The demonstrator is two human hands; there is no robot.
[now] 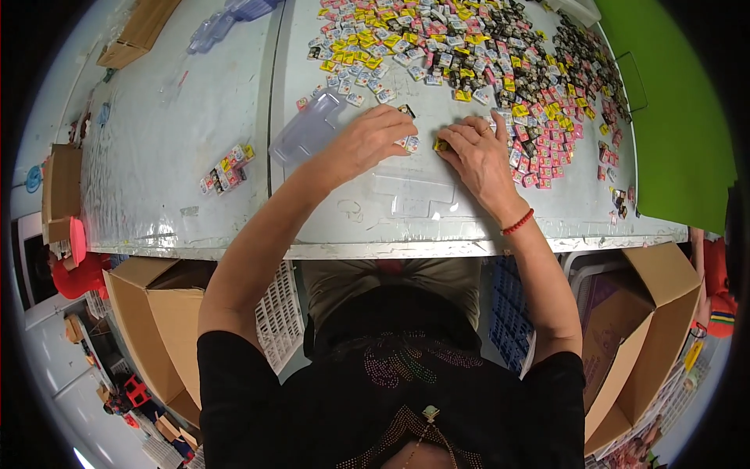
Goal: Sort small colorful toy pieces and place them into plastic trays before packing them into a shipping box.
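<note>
My left hand (366, 142) is closed, its fingertips around a few small white-and-blue box-shaped pieces (408, 144), with a black one by the knuckles. To its right, my right hand (478, 156) pinches a small yellow piece (441, 145) between thumb and fingers. Just beyond both hands spreads a large heap of the same small pieces (453, 47) in white, yellow, black and pink. A clear plastic tray (303, 129) lies left of my left hand. Nearer me, a flat clear plastic piece (412, 195) rests on the white table (336, 227).
At the left stands a clear pack filled with small pieces (227, 169). Bluish clear trays (226, 23) lie at the far left. A green panel (672, 117) borders the table's right side. Open cardboard boxes (176, 328) (617, 344) stand below the near edge, beside plastic baskets (280, 320).
</note>
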